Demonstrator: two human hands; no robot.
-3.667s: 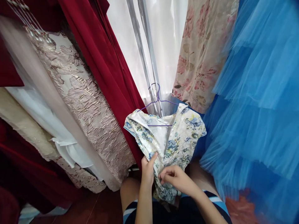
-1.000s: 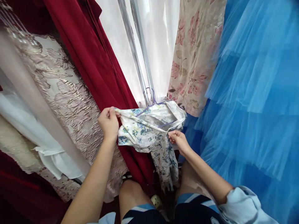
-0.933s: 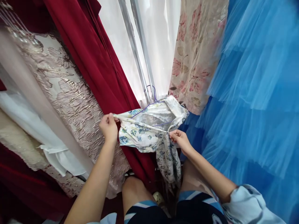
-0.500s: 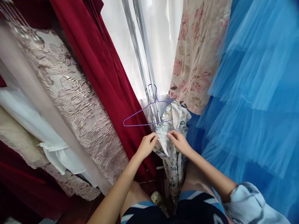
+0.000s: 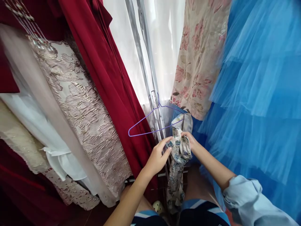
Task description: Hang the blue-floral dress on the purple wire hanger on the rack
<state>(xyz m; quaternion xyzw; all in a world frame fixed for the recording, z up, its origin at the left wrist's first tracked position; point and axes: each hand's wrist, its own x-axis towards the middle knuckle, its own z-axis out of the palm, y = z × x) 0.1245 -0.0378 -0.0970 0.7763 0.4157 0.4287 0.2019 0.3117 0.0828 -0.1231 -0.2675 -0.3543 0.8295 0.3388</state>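
A floral garment [image 5: 176, 171], cream with blue and green print, hangs bunched from the right end of a purple wire hanger [image 5: 142, 133]. The hanger's hook is over a metal rail, and its left arm is bare. My right hand [image 5: 190, 140] grips the gathered cloth from the right side, its fingertips partly hidden by folds. On the other side, my left hand [image 5: 158, 157] has thumb and forefinger apart, with the fingertips at the edge of the cloth. The garment's lower part dangles down between my knees.
A dark red dress [image 5: 105, 78] and a pinkish brocade dress [image 5: 91, 119] hang to the left. To the right are a pink-flowered dress [image 5: 194, 69] and a layered blue tulle dress [image 5: 261, 91]. Metal bars [image 5: 143, 53] stand before a white curtain [image 5: 164, 37].
The cloth has been gathered into a bunch and shifted right along the hanger. My left hand has moved right and its fingers have spread. My right hand has moved slightly right.
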